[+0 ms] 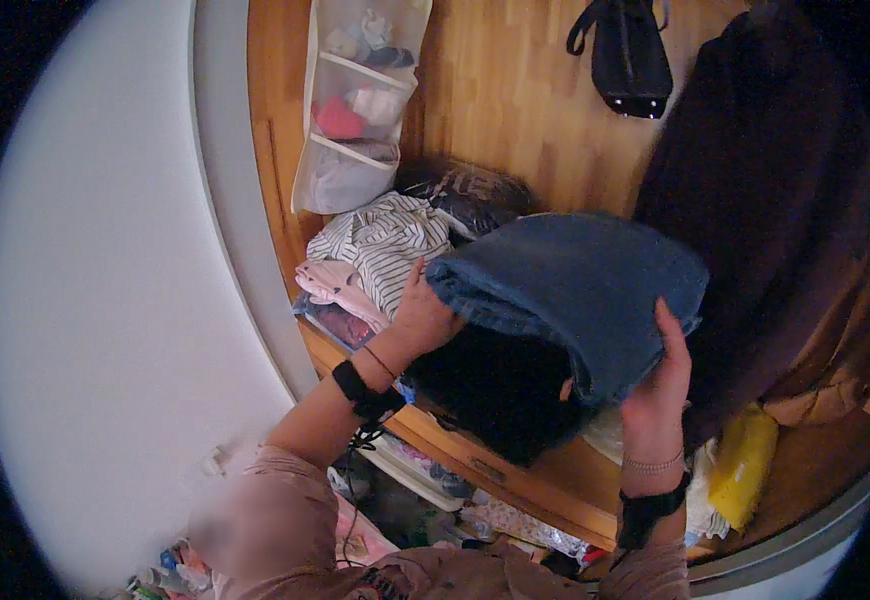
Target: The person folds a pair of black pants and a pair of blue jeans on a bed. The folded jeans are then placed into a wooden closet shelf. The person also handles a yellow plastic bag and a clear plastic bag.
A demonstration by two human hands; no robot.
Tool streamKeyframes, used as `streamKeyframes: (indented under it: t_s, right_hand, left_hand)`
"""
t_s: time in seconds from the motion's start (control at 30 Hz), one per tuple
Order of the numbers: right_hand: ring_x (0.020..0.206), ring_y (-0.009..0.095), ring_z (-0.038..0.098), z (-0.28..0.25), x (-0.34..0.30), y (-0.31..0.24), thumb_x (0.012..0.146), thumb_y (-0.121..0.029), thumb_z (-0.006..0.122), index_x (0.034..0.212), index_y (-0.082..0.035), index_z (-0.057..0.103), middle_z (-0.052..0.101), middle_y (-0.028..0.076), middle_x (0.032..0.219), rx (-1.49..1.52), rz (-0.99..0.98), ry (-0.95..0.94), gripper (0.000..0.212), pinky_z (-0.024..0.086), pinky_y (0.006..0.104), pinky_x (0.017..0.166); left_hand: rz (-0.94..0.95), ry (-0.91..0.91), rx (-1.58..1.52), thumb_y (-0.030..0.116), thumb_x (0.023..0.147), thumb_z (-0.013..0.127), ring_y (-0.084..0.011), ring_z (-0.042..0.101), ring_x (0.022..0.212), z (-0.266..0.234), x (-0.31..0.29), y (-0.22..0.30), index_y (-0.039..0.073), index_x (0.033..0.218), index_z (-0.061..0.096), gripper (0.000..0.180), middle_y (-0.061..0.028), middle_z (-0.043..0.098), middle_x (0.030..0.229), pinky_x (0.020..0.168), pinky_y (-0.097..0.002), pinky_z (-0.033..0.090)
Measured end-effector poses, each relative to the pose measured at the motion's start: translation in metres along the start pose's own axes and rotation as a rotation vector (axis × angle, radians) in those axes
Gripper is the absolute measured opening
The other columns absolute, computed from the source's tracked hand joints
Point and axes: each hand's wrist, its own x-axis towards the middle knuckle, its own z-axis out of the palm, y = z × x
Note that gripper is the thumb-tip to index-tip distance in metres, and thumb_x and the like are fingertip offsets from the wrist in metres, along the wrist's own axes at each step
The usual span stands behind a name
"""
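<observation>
A folded blue denim garment (585, 270) is held up between my two hands at the middle of the view. My left hand (425, 312) grips its left corner. My right hand (660, 385) holds its right side, thumb on top and the other fingers mostly hidden beneath. Directly under the denim is a black cloth (495, 395) that overlaps the wooden front edge; whether my fingers also hold it, I cannot tell. Just beyond my left hand lies a heap with a striped garment (385, 240) and a pink garment (340, 287).
A hanging pocket organizer (353, 160) holds small cloth items at the back left. Dark long clothes (755, 220) hang at the right, above a yellow item (743, 465). A black bag (635, 60) hangs on the wooden back panel. Below the wooden ledge (545, 495) sits an open drawer (410, 475).
</observation>
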Motion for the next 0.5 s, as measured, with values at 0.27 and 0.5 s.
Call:
streamKeyframes:
  t_s: [0.27,0.5]
  right_hand:
    - [0.101,0.025,0.060,0.045,0.101,0.001,0.084,-0.021,0.066,0.114,-0.004,0.058,0.063,0.008,0.112,-0.348,-0.054,-0.025,0.036,0.048,0.0393,0.087]
    - [0.089,0.024,0.063,0.106,0.259,0.041,0.083,-0.021,0.068,0.105,-0.006,0.062,0.066,0.007,0.099,-0.459,-0.022,-0.005,0.028,0.051,0.0388,0.080]
  left_hand:
    - [-0.270,-0.397,-0.077,0.054,0.091,0.040,-0.0339,0.040,0.126,0.018,-0.009,0.001,0.015,0.128,0.054,0.056,-0.0166,0.051,0.128,0.106,-0.0552,0.023]
    - [-0.288,-0.383,-0.104,0.051,0.090,0.043,-0.0350,0.039,0.128,0.026,-0.009,-0.001,0.014,0.128,0.054,0.054,-0.0180,0.050,0.131,0.107,-0.0567,0.020]
